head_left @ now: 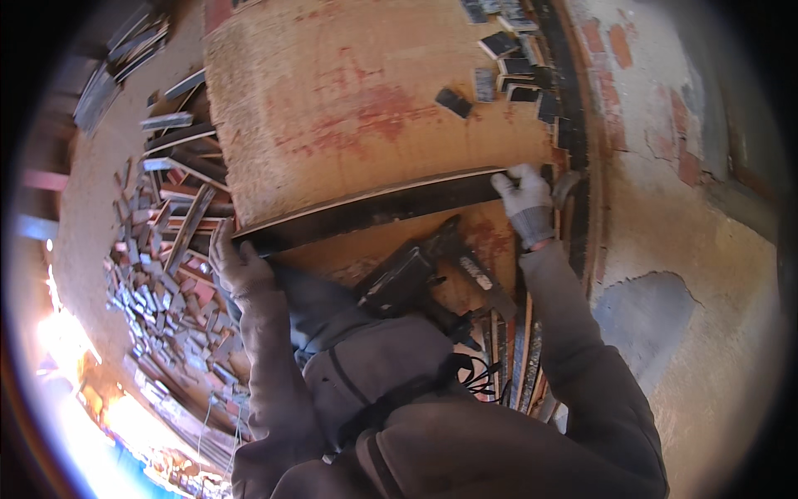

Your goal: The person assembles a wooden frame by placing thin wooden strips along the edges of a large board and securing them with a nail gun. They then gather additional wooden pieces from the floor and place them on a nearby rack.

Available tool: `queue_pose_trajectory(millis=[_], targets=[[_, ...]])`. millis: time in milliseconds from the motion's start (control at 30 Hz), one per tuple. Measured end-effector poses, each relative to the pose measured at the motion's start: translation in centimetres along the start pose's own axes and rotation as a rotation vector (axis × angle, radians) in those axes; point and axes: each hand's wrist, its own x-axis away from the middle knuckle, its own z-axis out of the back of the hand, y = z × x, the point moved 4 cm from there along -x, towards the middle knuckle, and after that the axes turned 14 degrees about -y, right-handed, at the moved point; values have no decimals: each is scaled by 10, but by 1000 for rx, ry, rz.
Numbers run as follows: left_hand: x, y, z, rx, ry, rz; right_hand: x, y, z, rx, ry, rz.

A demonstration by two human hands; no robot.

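Observation:
A long dark-faced plywood strip (374, 206) with a pale edge spans the work surface in front of me, tilted slightly up to the right. My left hand (237, 259), in a light work glove, is closed round its left end. At the other end, my right hand (525, 201), also gloved, grips the strip with fingers over its top edge. Between the strip and my body lies a black power tool (399, 279). Right of it is a dark, flat, blade-like piece (482, 274) with a pale worn patch. Its exact kind is unclear.
A large red-stained wooden board (357, 91) forms the work surface. Small dark offcuts (515, 71) lie at its far right. Longer scrap strips (187, 166) and a heap of small blocks (174, 308) cover the floor at left. A plastered wall (657, 191) rises at right, beside upright strips (519, 353).

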Motion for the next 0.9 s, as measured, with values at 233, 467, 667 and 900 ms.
queue_pose_trajectory(millis=[233,467,667,900], targets=[[21,176,-66,-52,-404,-657,-1,-12,3,-77,-43,-134],[14,192,-68,123,-471,-485,-4,-9,3,-43,-65,-130],[6,194,-80,177,-547,-333,-3,-9,4,-131,-110,-169],[8,196,-81,151,-494,-352,2,-12,1,-328,-133,-289]])
